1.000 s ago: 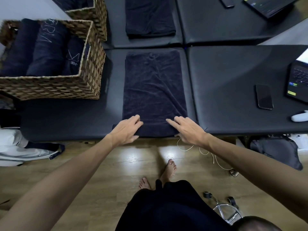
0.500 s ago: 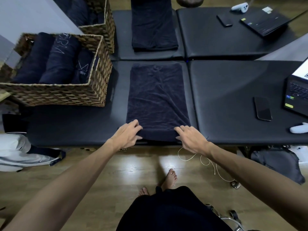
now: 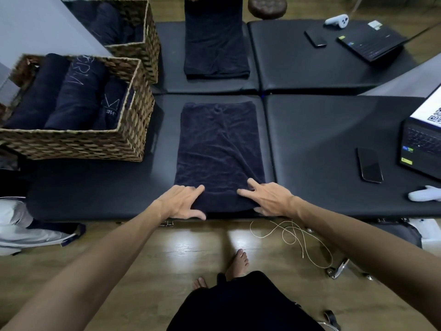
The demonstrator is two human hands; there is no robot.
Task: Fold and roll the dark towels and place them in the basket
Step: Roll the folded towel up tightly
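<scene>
The near edge of the dark towel (image 3: 219, 151) is covered by the left hand (image 3: 182, 201) and right hand (image 3: 268, 199), so the hem beneath them is hidden. Both thumbs dip below the edge of the desk (image 3: 334, 139); what they touch cannot be told. In the basket (image 3: 78, 144), the rolled towels (image 3: 71, 96) show only their upper sides, and the pale lettering on them is too partial to read. The laptop (image 3: 422, 144) is cut by the right edge, its screen code too small to make out. A second basket (image 3: 143, 34) and far towel (image 3: 214, 39) run past the top edge.
</scene>
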